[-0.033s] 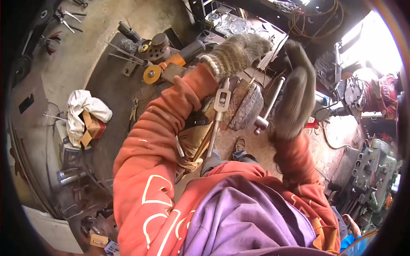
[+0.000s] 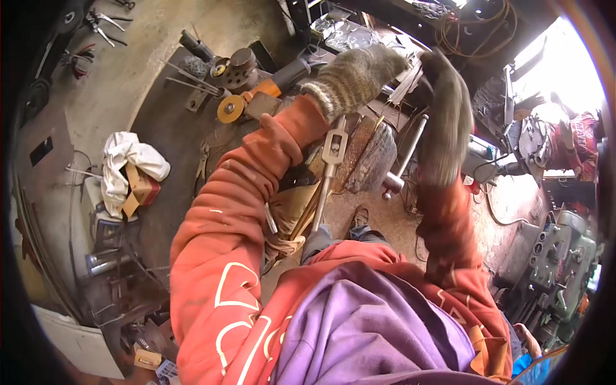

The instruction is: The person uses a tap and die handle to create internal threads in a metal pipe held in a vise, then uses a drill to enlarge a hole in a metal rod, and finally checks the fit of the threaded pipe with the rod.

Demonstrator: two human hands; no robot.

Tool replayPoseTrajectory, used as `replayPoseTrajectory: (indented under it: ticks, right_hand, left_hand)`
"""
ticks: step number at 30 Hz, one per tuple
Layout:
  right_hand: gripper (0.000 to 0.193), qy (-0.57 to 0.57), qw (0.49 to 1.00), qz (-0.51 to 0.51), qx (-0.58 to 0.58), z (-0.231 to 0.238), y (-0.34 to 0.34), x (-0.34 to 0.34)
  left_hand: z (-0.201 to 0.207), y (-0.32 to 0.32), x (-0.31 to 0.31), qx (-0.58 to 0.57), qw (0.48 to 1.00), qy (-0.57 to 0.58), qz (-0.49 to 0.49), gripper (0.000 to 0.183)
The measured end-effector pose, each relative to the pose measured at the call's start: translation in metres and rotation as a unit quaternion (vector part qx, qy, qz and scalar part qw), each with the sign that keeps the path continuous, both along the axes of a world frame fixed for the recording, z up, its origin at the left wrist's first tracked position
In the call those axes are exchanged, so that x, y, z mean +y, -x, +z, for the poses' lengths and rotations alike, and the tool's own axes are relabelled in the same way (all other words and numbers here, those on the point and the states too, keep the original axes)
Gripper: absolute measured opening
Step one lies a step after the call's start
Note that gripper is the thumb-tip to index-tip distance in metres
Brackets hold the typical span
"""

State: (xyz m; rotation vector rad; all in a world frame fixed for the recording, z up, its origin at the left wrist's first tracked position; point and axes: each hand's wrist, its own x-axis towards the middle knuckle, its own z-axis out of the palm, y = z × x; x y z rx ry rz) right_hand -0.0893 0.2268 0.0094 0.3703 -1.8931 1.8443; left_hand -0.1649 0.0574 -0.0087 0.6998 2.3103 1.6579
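Note:
My left hand (image 2: 359, 72), in a striped knit glove, reaches over the far end of the bench vise (image 2: 372, 154). Its fingers are bent together, and what lies inside them is hidden. My right hand (image 2: 447, 119), also gloved, is raised right of the vise and smeared by motion; its fingers cannot be read. Between my arms lies a long-handled tap wrench (image 2: 332, 149) with a square opening in its middle. The vise's handle bar (image 2: 412, 146) stands aslant beside my right hand. An orange angle grinder (image 2: 282, 78) lies left of my left wrist.
Beside the grinder lie a yellow disc (image 2: 230, 109) and metal rods (image 2: 192, 80). A white cloth (image 2: 131, 160) and a small box (image 2: 142, 186) are at left. Pliers (image 2: 102, 27) lie far left. A grey-green machine (image 2: 564, 250) stands at right, near another person's hand (image 2: 529, 337).
My right hand has shifted a little away from me, upward in view, still blurred. My left hand has hardly moved.

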Motion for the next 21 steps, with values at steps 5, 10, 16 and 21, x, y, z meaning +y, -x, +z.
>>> replayPoseTrajectory:
  ticks: [5,10,16,21]
  right_hand:
    - [0.036,-0.224,0.970,0.097,-0.001,-0.035,0.125,-0.019]
    - [0.052,-0.518,0.777,0.354,0.041,-0.007,0.119,-0.087]
    - [0.063,-0.407,0.744,0.499,-0.178,0.024,0.078,-0.055]
    - [0.081,-0.422,0.870,0.255,0.003,0.021,-0.012,0.013]
  left_hand:
    - [0.043,-0.069,-0.012,0.042,0.986,0.072,0.142,0.047]
    - [0.047,-0.198,-0.004,0.213,0.929,0.139,0.267,0.044]
    - [-0.013,-0.185,-0.041,0.377,0.843,0.101,0.371,0.044]
    - [-0.025,-0.089,-0.061,0.214,0.899,-0.149,0.350,0.054]
